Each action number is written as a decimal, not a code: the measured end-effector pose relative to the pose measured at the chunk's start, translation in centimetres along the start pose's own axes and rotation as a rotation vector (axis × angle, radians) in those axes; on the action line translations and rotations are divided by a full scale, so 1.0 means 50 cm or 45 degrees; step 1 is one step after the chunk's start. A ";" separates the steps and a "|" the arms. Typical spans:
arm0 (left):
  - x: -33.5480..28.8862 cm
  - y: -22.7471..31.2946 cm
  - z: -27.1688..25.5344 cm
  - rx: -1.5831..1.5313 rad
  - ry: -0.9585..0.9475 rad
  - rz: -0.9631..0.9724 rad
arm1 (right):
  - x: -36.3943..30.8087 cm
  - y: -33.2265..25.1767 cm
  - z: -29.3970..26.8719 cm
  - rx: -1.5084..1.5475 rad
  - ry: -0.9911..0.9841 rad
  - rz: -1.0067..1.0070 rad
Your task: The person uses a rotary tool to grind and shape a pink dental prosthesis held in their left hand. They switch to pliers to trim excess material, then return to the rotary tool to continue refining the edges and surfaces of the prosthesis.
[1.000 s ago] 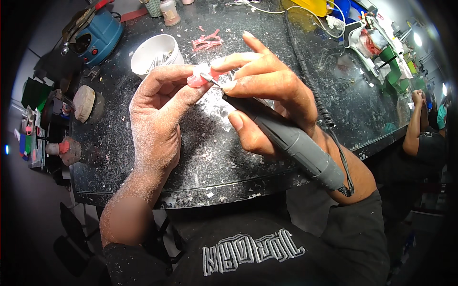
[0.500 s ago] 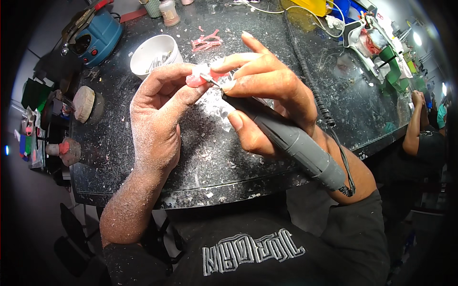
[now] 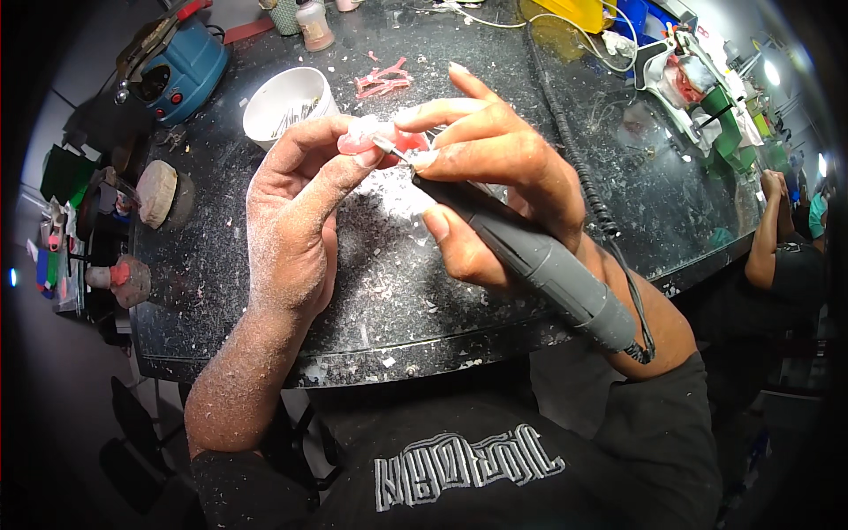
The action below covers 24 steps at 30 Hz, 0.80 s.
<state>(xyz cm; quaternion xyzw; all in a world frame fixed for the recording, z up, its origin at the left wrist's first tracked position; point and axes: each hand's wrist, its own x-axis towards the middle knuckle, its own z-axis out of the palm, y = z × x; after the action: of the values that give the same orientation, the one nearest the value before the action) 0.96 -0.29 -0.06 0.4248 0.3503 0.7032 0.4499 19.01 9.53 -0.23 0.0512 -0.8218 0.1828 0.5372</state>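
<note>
A small pink and whitish denture (image 3: 356, 137) is pinched between the thumb and fingers of my left hand (image 3: 296, 199), which is coated in pale dust. My right hand (image 3: 508, 163) grips a dark grey rotary handpiece (image 3: 548, 269), much like a pen. Its thin metal bur (image 3: 390, 147) meets the denture's near face, or lies very close to it. The fingertips of my right hand are beside the denture, partly hiding its right end. A coiled black cord (image 3: 583, 150) runs from the far side of the bench toward the handpiece's rear.
Pale shavings cover the black bench (image 3: 397, 327). Beyond my left hand stands a white bowl (image 3: 256, 110) of burs, with pink branching scraps (image 3: 384, 81) to its right. A blue machine (image 3: 181, 79) sits far left, a round plaster block (image 3: 156, 194) below it. Another person's arm (image 3: 767, 234) shows at right.
My left hand has shifted slightly right and turned the denture a little, showing more of its pink side. The handpiece has barely moved.
</note>
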 end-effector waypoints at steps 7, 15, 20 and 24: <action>0.000 0.001 -0.003 0.026 -0.014 -0.026 | 0.002 -0.003 -0.003 -0.016 -0.022 -0.007; -0.003 -0.001 0.001 0.063 0.019 0.055 | -0.002 0.000 0.002 0.015 0.015 0.005; -0.003 0.000 0.002 0.131 0.011 0.077 | 0.000 -0.003 0.000 0.014 0.012 0.011; -0.003 -0.001 0.002 0.148 -0.003 0.092 | -0.002 -0.003 0.000 0.019 0.016 0.021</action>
<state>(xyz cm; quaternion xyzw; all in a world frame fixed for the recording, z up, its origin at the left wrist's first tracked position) 1.09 -0.40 -0.08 0.4633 0.3744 0.6969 0.3993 19.11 9.40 -0.29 0.0472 -0.8175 0.1938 0.5403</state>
